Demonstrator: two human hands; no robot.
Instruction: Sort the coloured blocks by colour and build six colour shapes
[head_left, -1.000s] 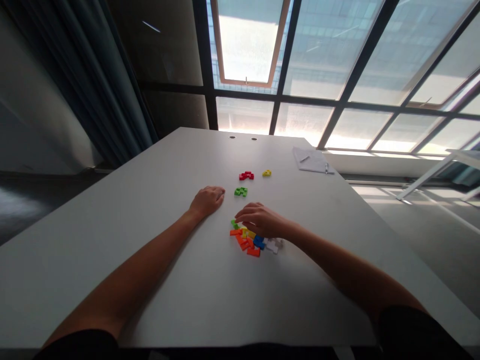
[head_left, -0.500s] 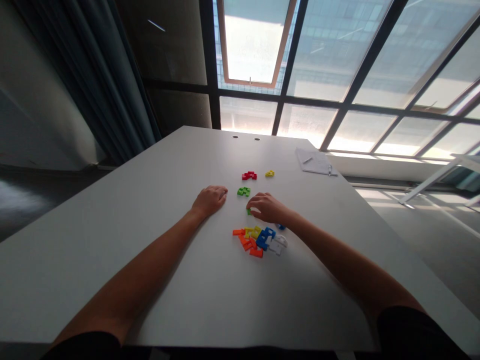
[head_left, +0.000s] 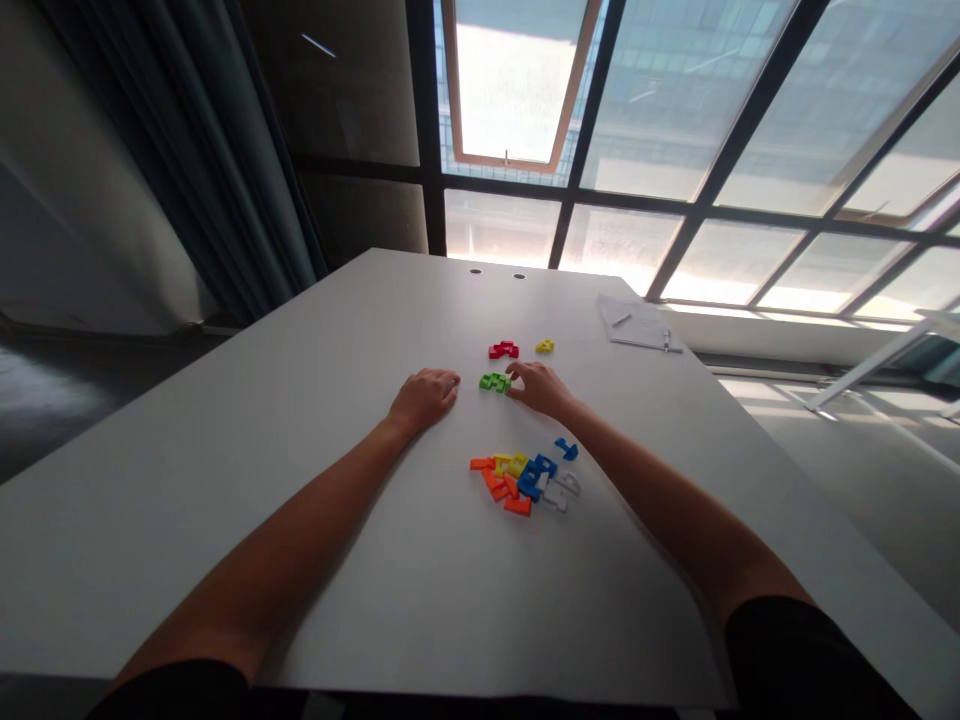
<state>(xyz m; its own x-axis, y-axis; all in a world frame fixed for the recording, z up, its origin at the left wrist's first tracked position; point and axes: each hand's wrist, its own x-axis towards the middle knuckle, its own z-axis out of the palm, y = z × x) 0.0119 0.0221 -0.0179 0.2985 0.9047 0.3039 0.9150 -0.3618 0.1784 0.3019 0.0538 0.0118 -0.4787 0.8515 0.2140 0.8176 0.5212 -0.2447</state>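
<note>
My right hand (head_left: 538, 388) rests on the white table (head_left: 360, 540) with its fingertips touching the right end of the green pieces (head_left: 493, 381); the fingers are curled, and I cannot see whether they grip a piece. My left hand (head_left: 424, 393) lies to the left of the green pieces, fingers curled under, holding nothing visible. Nearer to me lies a heap of orange, yellow, blue and white pieces (head_left: 525, 480), with a single blue piece (head_left: 566, 448) at its far right. Red pieces (head_left: 503, 350) and a yellow piece (head_left: 544, 346) lie beyond the hands.
A clipboard with paper and a pen (head_left: 637, 324) lies at the table's far right. Two round cable holes (head_left: 496, 273) sit near the far edge. Large windows rise behind, and a dark curtain (head_left: 187, 160) hangs at the left.
My right hand left the heap and carried a green piece forward to the green pieces. The heap now shows uncovered. My left hand stayed put.
</note>
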